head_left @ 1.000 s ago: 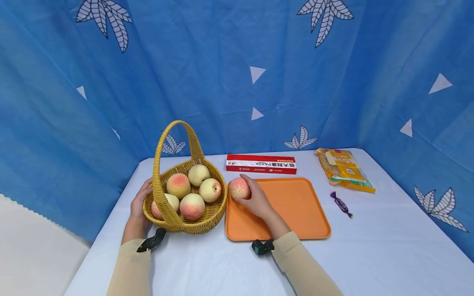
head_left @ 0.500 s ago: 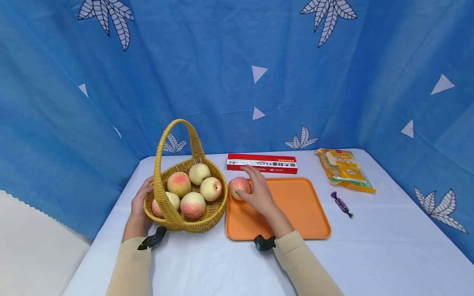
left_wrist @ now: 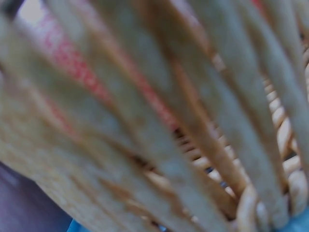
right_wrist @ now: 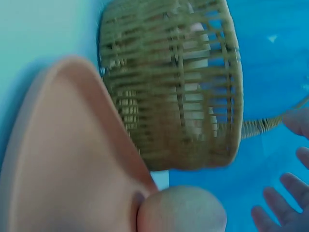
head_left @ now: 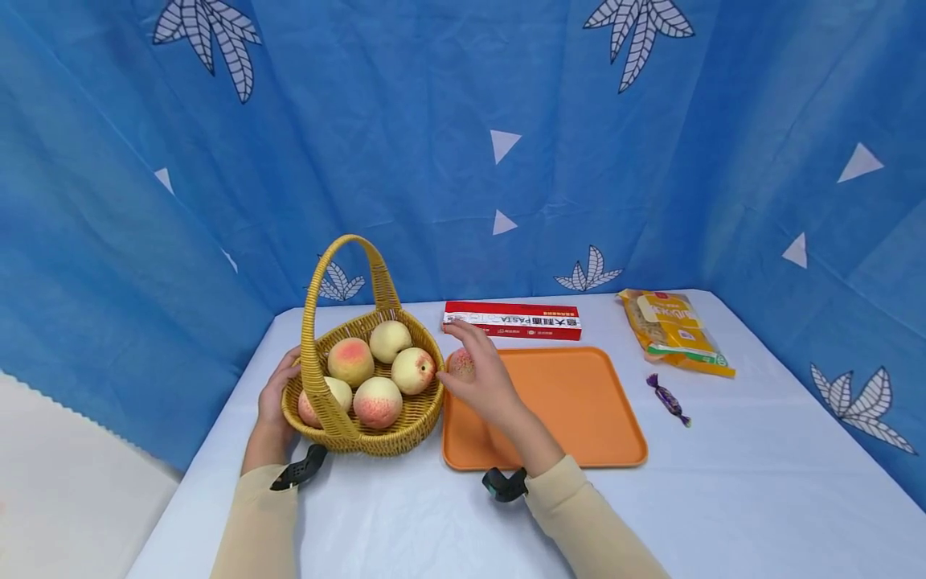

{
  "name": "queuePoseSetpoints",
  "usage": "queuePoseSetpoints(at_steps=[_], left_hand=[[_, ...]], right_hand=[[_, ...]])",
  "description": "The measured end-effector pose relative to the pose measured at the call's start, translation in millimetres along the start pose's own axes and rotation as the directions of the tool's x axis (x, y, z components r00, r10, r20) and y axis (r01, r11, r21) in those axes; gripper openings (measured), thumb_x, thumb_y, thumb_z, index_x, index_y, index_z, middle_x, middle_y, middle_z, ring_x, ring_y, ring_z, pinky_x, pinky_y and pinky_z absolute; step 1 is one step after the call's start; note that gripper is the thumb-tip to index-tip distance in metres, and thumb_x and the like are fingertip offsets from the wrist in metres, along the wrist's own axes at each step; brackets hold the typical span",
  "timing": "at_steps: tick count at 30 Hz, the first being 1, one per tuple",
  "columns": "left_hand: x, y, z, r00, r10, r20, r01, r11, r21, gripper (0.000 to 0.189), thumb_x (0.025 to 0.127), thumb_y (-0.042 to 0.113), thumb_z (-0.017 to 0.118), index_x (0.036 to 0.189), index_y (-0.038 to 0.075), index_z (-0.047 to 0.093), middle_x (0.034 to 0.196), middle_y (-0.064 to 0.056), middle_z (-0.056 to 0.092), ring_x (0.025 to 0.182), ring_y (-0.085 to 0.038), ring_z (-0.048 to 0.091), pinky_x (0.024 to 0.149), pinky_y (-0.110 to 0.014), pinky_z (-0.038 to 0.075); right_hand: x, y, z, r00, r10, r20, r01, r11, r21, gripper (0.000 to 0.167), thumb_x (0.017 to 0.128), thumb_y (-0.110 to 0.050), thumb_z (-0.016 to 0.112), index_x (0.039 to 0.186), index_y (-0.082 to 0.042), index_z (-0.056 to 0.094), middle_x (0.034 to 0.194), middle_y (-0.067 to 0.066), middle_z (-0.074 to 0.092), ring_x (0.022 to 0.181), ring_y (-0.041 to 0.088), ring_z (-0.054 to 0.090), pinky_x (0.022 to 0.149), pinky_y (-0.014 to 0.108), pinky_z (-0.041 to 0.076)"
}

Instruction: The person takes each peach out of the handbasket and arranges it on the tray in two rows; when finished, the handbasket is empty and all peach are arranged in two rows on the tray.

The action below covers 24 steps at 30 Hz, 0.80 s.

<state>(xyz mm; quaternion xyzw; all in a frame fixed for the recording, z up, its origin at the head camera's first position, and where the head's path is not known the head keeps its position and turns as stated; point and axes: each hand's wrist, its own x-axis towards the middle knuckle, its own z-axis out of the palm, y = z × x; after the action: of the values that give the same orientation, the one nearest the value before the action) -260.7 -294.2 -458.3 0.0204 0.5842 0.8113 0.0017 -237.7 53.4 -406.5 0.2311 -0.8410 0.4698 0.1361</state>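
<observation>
A yellow wicker basket [head_left: 405,438] with a tall arched handle [head_left: 309,322] stands on the left, several peaches inside. My left hand [head_left: 276,394] holds its left side, fingertips at the rim. In the left wrist view the basket's weave [left_wrist: 193,116] fills the picture, red-speckled fruit showing through the gaps. My right hand [head_left: 488,382], fingers apart and holding nothing, hovers over the left end of an orange tray [head_left: 564,402]. Its thumb overlaps the basket's right rim in the head view. Partly hidden behind this hand, one peach [right_wrist: 183,212] lies in the tray's far left corner.
Behind the tray lies a red pasta box [head_left: 510,320]. An orange-yellow food packet [head_left: 673,330] and a purple wrapped candy [head_left: 669,400] are to the right on the white-covered table [head_left: 752,466]. A blue curtain [head_left: 434,161] hangs behind.
My right hand has let go of the peach in the tray, lifted with spread fingers, then shifted left toward the basket rim. The left hand and the basket have stayed put.
</observation>
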Motion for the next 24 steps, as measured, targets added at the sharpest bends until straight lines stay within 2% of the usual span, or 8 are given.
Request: queuePoseSetpoints(at_steps=[6,13,19,24], left_hand=[[0.3,-0.6,-1.7,1.000,0.009,0.002,-0.009,1.000,-0.029,0.038,0.108,0.016,0.026,0.136,0.025,0.050,0.127,0.012,0.056,0.113,-0.003,0.054,0.094,-0.014,0.046],[-1.5,-1.3,-0.7,1.000,0.012,0.013,-0.012,0.999,-0.046,0.036,0.108,0.017,0.028,0.136,0.026,0.049,0.124,0.015,0.058,0.114,-0.004,0.054,0.095,-0.015,0.046],[-0.3,-4.0,-3.3,0.999,0.030,0.035,-0.028,0.998,-0.060,0.038,0.108,0.016,0.028,0.136,0.026,0.050,0.125,0.016,0.059,0.118,-0.004,0.053,0.097,-0.014,0.045],[-0.1,-4.8,-4.3,0.999,0.031,0.034,-0.030,0.999,-0.036,0.039,0.108,0.016,0.026,0.140,0.025,0.046,0.127,0.016,0.057,0.117,-0.002,0.053,0.098,-0.014,0.044]], right_hand=[[4.9,-17,11,0.987,-0.057,0.150,0.059,0.998,-0.009,0.062,0.088,-0.020,0.076,0.145,-0.017,0.049,0.155,0.004,0.041,0.145,0.023,0.038,0.114,0.051,0.039],[11.4,-27,21,0.953,-0.034,0.302,0.055,0.997,-0.059,0.065,0.089,-0.023,0.076,0.147,-0.021,0.046,0.157,0.003,0.040,0.144,0.023,0.038,0.114,0.047,0.039],[14.4,-27,32,0.920,0.003,0.392,0.065,0.985,-0.160,0.066,0.089,-0.032,0.076,0.147,-0.026,0.046,0.155,-0.003,0.042,0.145,0.019,0.036,0.117,0.048,0.035],[17.1,-29,40,0.897,-0.034,0.441,0.151,0.961,-0.233,0.065,0.087,-0.039,0.077,0.145,-0.027,0.049,0.149,-0.008,0.048,0.140,0.016,0.041,0.113,0.041,0.040]])
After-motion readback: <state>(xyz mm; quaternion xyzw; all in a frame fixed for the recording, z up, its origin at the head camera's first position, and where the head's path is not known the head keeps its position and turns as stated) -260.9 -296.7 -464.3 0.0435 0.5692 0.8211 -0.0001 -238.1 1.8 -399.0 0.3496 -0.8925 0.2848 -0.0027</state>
